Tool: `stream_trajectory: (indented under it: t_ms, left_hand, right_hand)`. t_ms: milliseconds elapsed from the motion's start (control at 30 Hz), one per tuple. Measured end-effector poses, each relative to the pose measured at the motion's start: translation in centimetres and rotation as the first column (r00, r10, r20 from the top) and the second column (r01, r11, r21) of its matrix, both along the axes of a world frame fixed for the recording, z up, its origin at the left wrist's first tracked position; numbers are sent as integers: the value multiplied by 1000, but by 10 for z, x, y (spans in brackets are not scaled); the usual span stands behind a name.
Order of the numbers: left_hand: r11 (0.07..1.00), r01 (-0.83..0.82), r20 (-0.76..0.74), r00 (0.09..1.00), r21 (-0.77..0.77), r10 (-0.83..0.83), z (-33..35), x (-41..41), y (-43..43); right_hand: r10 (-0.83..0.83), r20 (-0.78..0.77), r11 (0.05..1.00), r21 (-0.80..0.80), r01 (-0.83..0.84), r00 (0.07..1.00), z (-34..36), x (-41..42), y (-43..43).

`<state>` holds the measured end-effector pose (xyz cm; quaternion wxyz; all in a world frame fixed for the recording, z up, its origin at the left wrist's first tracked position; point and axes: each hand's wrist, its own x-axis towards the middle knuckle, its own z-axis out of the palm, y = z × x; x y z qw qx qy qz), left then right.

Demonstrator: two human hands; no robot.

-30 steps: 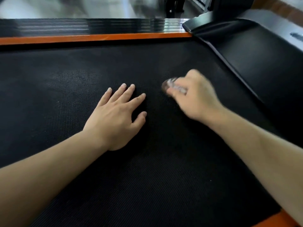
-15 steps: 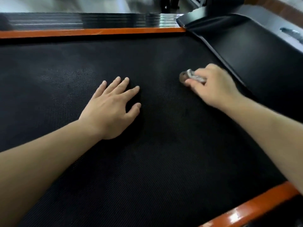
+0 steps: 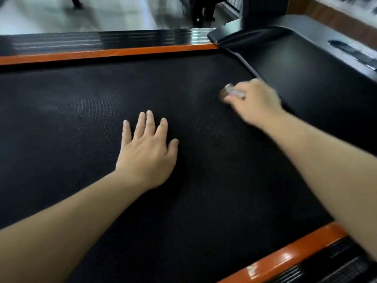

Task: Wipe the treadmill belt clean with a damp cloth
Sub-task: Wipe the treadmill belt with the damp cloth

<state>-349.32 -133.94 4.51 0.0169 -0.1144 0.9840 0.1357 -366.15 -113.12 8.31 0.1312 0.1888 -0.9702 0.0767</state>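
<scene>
Black belt (image 3: 183, 211) bears the left hand (image 3: 146, 158), flat with fingers apart; the blurred right hand (image 3: 258, 104) clamps its fingers on a cloth (image 3: 232, 91).

Your left hand (image 3: 146, 158) is bare, and its back, four fingers (image 3: 150, 123) and thumb (image 3: 173, 145) all look sharp and clear. Your right hand (image 3: 257, 101), farther off on the right, is bare too, but it looks smeary, so its fingers are hard to tell apart. Your left arm (image 3: 61, 231) and your right arm (image 3: 326, 164) are bare as far as you can see them, and they look wider the nearer they get.
</scene>
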Motion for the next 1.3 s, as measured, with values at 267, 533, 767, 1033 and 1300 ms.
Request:
stream_trajectory:
  t_ms: [267, 533, 767, 1033, 1300]
  left_hand:
    - [1000, -8, -67, 998, -19, 6, -4, 2, 3]
    - [1000, -2, -103, 995, -13, 1, -6, 2, 2]
    - [999, 31, -125, 992, 9, -30, -3, 7, 1]
    - [999, 19, -133, 991, 26, -15, -3, 6, 2]
    - [1000, 22, -139, 990, 18, -20, -5, 6, 1]
  right_hand:
    - [87, -3, 994, -68, -87, 996, -13, 41, -3]
    - [-254, -65, 966, 35, 257, 965, 5, -1, 26]
    - [137, -25, 990, 47, -135, 990, -9, 50, 5]
    - [72, 32, 996, -63, -70, 997, -8, 74, -13]
    - [-218, -21, 976, -33, 217, 976, 3, 32, 42]
